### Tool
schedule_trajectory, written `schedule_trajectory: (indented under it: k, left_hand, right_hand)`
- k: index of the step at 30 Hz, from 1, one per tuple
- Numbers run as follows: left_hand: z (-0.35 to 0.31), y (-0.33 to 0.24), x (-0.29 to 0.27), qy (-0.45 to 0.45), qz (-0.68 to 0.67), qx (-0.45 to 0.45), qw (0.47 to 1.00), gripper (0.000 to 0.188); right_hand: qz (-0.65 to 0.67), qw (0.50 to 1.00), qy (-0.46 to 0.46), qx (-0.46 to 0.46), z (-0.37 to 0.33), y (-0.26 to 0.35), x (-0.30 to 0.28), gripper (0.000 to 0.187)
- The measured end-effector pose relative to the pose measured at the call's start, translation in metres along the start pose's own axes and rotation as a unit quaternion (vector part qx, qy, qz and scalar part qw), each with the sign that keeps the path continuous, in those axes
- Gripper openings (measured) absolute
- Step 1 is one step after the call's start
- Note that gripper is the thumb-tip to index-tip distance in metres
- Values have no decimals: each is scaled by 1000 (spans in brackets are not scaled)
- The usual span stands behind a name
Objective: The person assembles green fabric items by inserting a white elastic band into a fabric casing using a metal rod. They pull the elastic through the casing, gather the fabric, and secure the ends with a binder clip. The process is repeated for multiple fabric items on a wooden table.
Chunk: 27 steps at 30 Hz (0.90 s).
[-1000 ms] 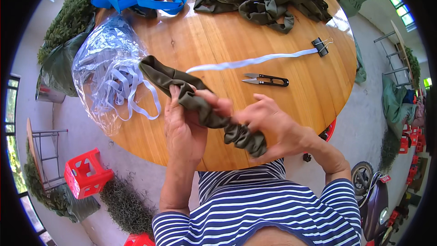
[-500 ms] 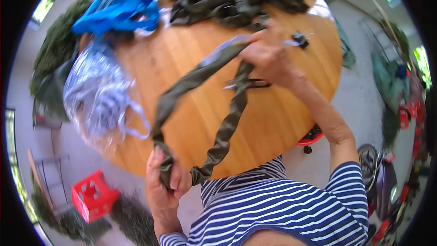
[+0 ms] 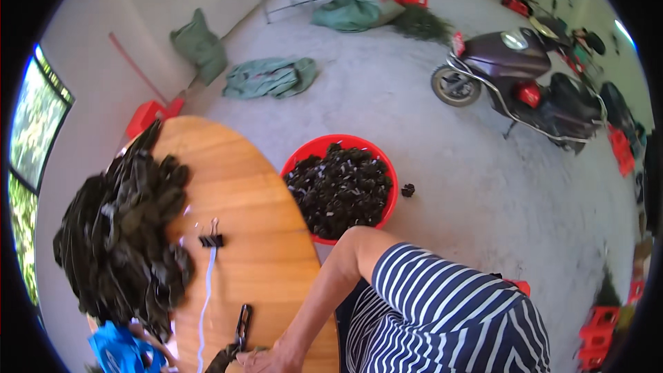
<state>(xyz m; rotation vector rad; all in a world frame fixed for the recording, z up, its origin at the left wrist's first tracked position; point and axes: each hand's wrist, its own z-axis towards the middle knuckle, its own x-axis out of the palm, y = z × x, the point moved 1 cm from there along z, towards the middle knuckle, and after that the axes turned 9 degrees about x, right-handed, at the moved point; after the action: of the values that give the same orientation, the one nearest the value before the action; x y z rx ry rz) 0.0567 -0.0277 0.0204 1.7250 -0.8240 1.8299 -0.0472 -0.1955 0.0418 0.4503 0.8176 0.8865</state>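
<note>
At the bottom edge of the table my right hand [image 3: 273,360] is closed at the end of a dark olive gathered fabric strip [image 3: 222,358], and the lower part of the hand is cut off by the frame. Just beyond the fingers lies a black looped handle [image 3: 243,323], perhaps of scissors or snips. A black binder clip [image 3: 213,240] sits further up the table with a narrow white band [image 3: 205,304] running from it toward me. My left hand is out of the picture.
A heap of dark fabric strips [image 3: 121,235] covers the left of the wooden table [image 3: 255,200], with a blue bag [image 3: 121,349] below it. Beside the table stands a red basin [image 3: 389,166] of dark gathered pieces. A scooter [image 3: 511,62] and green sacks [image 3: 269,77] are further off.
The view has swung to the right, bringing the basin and scooter into full sight. My left hand has dropped out of view, along with most of the fabric loop both hands held.
</note>
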Motion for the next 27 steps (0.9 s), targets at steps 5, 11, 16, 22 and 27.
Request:
schedule_trajectory:
  k: [5, 11, 16, 22, 27]
  left_hand:
    - [12, -11, 1, -36, -57, -60, 996, 25]
    - [12, 2, 0, -20, 14, -67, 997, 27]
    - [8, 49, 7, -12, 157, -31, 987, 29]
    - [-6, 108, 21, -109, 368, 101, 918, 31]
    - [-10, 76, 23, -75, 394, 81, 912, 44]
  right_hand:
    - [10, 987, 145, 73, -16, -53, 34, 25]
    - [-7, 997, 42, 68, -18, -56, 20, 22]
    - [-3, 998, -46, 46, -16, -49, 23, 19]
    - [-82, 985, -24, 147, -11, -5, 6, 18]
    - [23, 966, 105, 233, -19, -3, -20, 43]
